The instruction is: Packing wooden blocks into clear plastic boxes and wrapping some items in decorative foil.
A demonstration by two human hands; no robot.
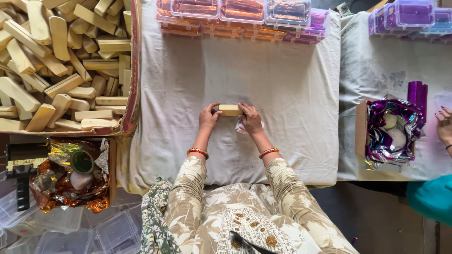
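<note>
— Where is the pale wooden block (230,109)?

— Lying level at the middle of the white cloth-covered table (282,80), held at both ends. The left hand (208,117) pinches its left end; the right hand (250,119) grips the right end, fingers curled, with a scrap of clear wrapping (240,126) beneath it.

— And around it?

— A cardboard box of similar wooden blocks (61,61) at the left, lidded plastic boxes (240,14) along the far edge, copper foil sheets (70,178) lower left. Another person's hand (444,124) rests near purple foil (391,129) at the right.
</note>
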